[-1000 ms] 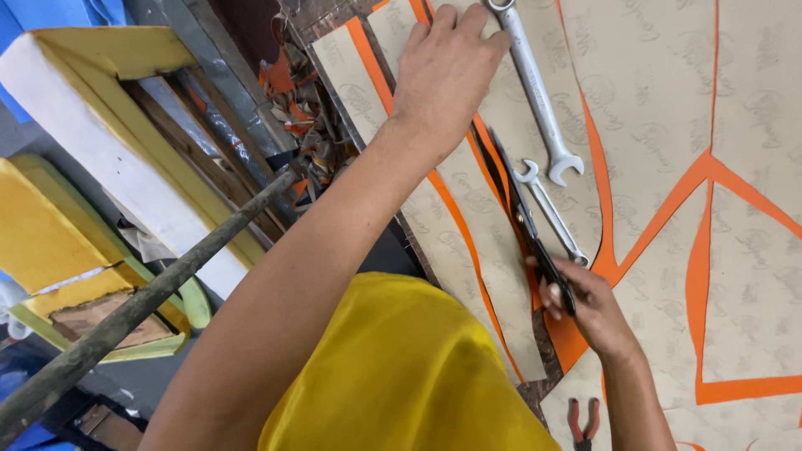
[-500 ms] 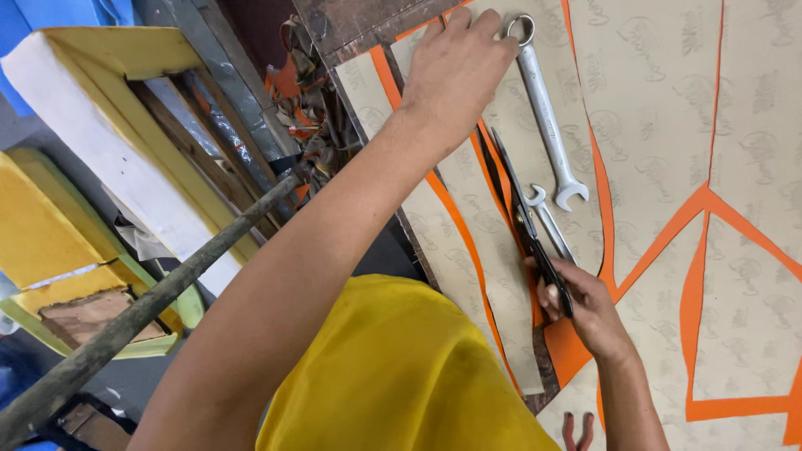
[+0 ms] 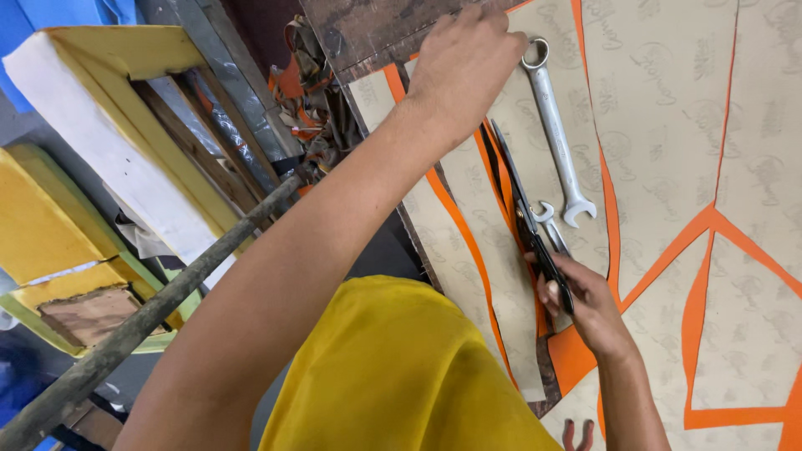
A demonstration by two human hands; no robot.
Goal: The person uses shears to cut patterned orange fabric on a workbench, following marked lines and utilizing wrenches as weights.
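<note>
- The right hand (image 3: 585, 305) is gripping a pair of dark scissors (image 3: 522, 213), fingers curled tight around the handles, thumb lying along the top.
- The scissor blades are pointing away from the person, running along the edge of a tan paper pattern piece (image 3: 501, 250) lying on the orange sheet (image 3: 710, 225). Can't really tell how far the blades are parted; they're looking nearly closed from up here.
- The left hand (image 3: 464, 63) is reaching way out to the far end of the same strip, pressing down on it palm-first. Fingers are bunched together and mostly hidden behind the knuckles, so I can't tell whether they're pinching the paper edge or just pushing on it.
- A big silver combination wrench (image 3: 557, 138) is sitting on the pattern just right of the left hand, ring end almost touching the fingers, open end down near the scissors.
- A second, smaller wrench (image 3: 547, 219) is peeking out right beside the scissor pivot.
- More tan pattern pieces are covering the orange sheet off to the right.
- To the left, a yellow foam cushion frame (image 3: 100, 125) is leaning there, with a rusty metal rod (image 3: 159, 305) crossing in front of it.
- The person is wearing a yellow shirt (image 3: 401, 376).
</note>
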